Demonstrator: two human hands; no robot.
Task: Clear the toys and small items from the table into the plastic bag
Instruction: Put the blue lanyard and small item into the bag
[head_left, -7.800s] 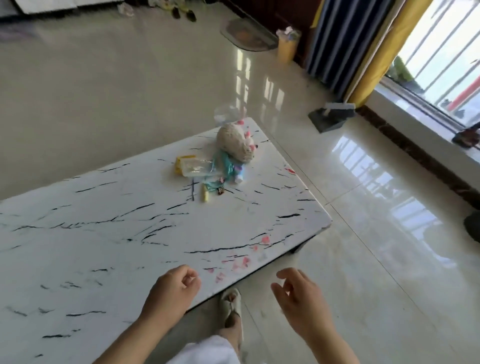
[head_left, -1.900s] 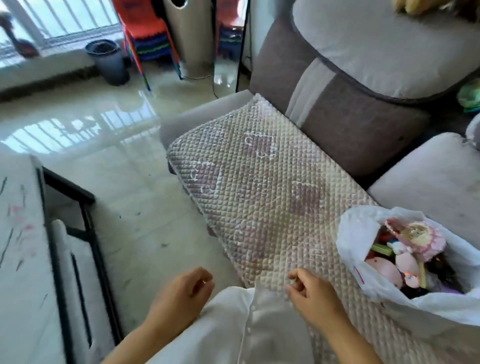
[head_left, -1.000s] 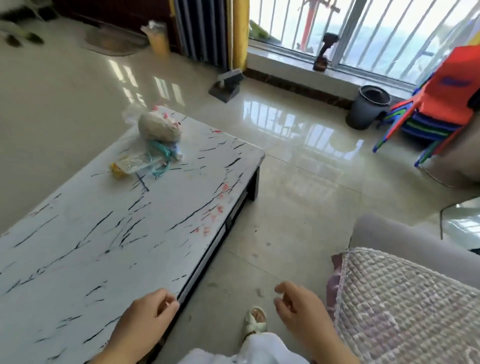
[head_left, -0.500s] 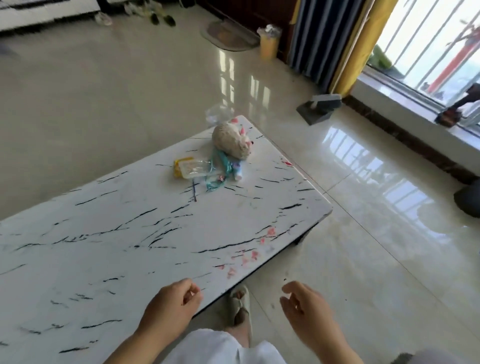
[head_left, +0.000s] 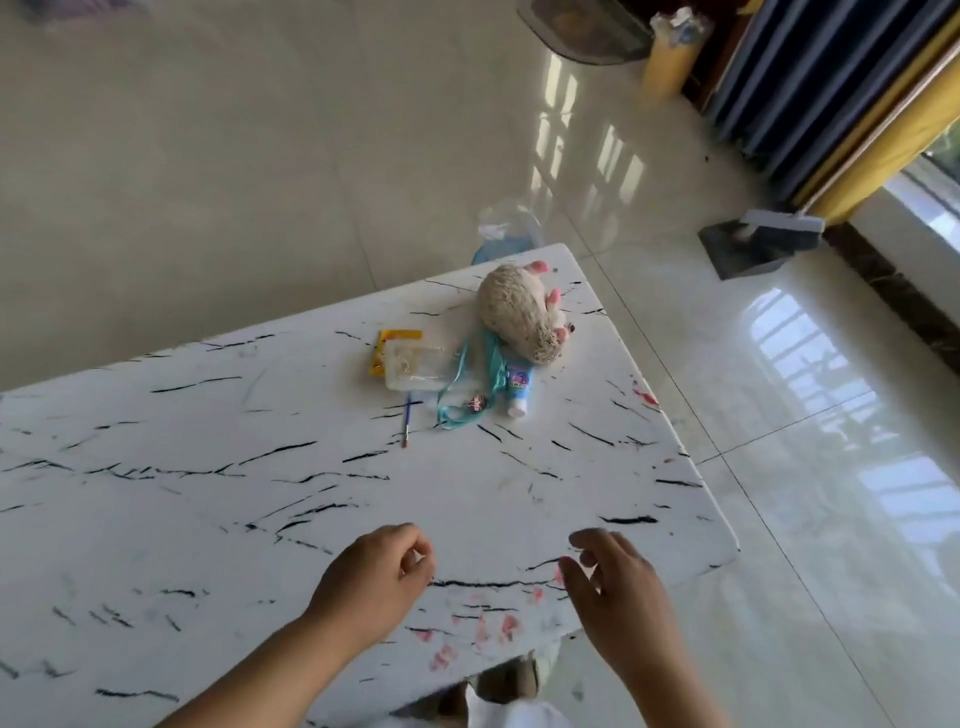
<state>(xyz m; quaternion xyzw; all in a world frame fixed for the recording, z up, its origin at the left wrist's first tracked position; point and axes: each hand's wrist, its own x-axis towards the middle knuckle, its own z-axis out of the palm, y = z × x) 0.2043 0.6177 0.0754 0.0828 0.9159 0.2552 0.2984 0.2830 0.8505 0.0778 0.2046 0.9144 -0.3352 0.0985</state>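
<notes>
A cream plush hedgehog (head_left: 519, 312) with pink feet lies near the far right corner of the white marble-pattern table (head_left: 208, 467). Beside it sit a clear plastic box (head_left: 418, 368) on a yellow packet (head_left: 387, 345), a teal strap (head_left: 470, 402), a small white-and-blue tube (head_left: 518, 387) and a thin blue brush (head_left: 407, 420). My left hand (head_left: 374, 582) hovers over the near part of the table with loosely curled fingers, holding nothing. My right hand (head_left: 615, 592) hangs beside it, fingers relaxed and empty. The plastic bag is out of view.
A clear crumpled bag over something blue (head_left: 506, 234) lies on the glossy floor just beyond the table's far corner. A dustpan and brush (head_left: 758, 244) stand by the curtains (head_left: 831, 88) at right. A yellow bin (head_left: 667, 57) stands at the back. Pink smears (head_left: 467, 631) mark the near edge.
The view swung from the sofa and its filled white bag back to the table. Both empty hands have moved forward over the table's near edge, closer to the toys.
</notes>
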